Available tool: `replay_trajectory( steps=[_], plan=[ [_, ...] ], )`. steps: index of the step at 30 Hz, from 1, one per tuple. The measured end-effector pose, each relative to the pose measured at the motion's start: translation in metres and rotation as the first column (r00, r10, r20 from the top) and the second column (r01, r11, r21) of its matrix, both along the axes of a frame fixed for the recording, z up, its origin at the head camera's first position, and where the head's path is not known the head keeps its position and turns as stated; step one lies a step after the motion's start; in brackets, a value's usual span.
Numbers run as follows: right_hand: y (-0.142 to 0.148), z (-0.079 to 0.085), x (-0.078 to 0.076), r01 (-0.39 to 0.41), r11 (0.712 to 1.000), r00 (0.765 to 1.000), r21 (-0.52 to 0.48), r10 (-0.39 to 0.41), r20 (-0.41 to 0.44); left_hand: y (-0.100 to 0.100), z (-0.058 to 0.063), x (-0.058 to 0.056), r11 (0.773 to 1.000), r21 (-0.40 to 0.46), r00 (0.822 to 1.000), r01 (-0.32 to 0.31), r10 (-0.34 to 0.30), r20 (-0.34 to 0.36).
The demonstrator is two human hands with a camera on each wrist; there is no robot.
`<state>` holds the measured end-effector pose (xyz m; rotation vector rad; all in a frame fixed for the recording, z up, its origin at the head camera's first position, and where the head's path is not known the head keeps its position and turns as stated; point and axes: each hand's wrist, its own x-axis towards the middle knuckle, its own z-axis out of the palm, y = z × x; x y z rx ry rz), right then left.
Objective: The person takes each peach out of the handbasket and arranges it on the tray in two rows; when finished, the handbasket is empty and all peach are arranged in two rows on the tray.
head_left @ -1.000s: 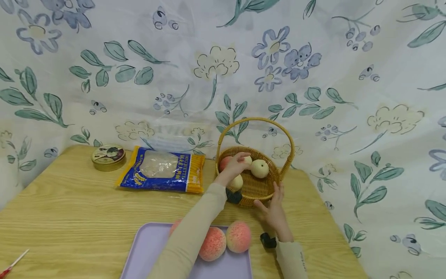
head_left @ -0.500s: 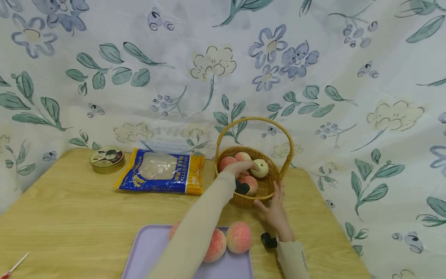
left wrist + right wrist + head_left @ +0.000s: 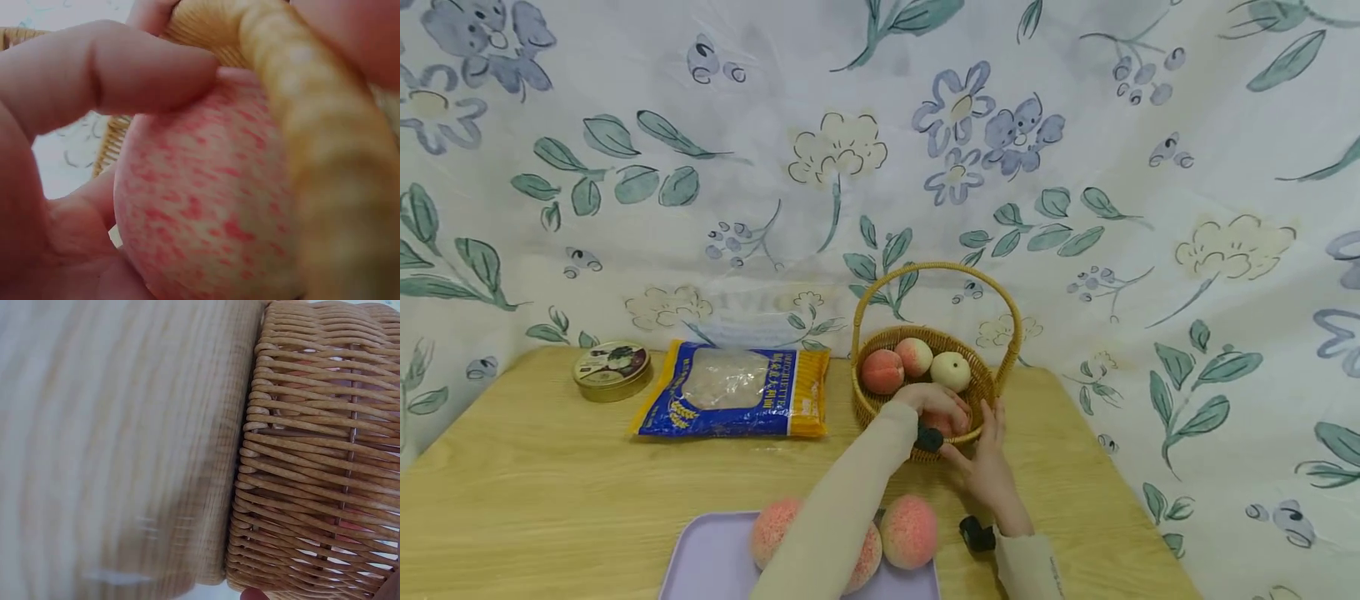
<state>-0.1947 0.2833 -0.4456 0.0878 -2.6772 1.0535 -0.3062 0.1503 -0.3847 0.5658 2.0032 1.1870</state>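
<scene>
Inside the wicker basket [image 3: 934,266], my left hand [image 3: 934,401] curls over a peach [image 3: 200,206] near the front rim. In the left wrist view the thumb lies across its pink-speckled skin, and the blurred rim covers its right side. Behind this hand sit a red peach [image 3: 882,372], a pink-and-white peach [image 3: 915,357] and a pale cream fruit [image 3: 951,372]. My right hand [image 3: 991,477] rests against the basket's front right side, thumb and fingers spread at the rim. The right wrist view shows the woven wall [image 3: 312,456] close up, with one fingertip at the bottom edge.
A lilac tray [image 3: 700,554] at the table's front holds several larger peaches [image 3: 909,532], partly behind my left sleeve. Left of the basket lie a blue-and-yellow pasta bag [image 3: 730,390] and a round tin [image 3: 612,371]. A floral curtain [image 3: 760,167] hangs behind.
My left hand has moved from the back of the basket, past the pale fruit, down onto the peach at the front. The right hand stays at the rim. The head view has shifted slightly.
</scene>
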Motion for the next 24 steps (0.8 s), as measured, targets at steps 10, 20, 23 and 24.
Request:
replay_trajectory(
  steps=[10,20,23,24],
  plan=[
    [-0.002,-0.001,0.000,0.021,1.000,0.996,0.008,-0.022,0.081,-0.072,0.026,0.000,0.967,0.195,0.974,-0.161,0.124,0.192],
    [0.000,0.002,0.004,0.019,1.000,0.997,0.025,-0.020,0.068,-0.192,0.029,0.020,0.906,0.375,0.981,-0.195,0.172,0.093],
    [-0.001,0.003,0.005,0.008,0.999,0.997,0.033,-0.011,0.081,-0.220,0.024,0.032,0.911,0.360,0.979,-0.203,0.187,0.079],
    [-0.002,0.003,0.004,0.002,1.000,0.997,0.027,-0.005,0.081,-0.228,0.023,0.035,0.914,0.351,0.979,-0.204,0.192,0.068]
  ],
)
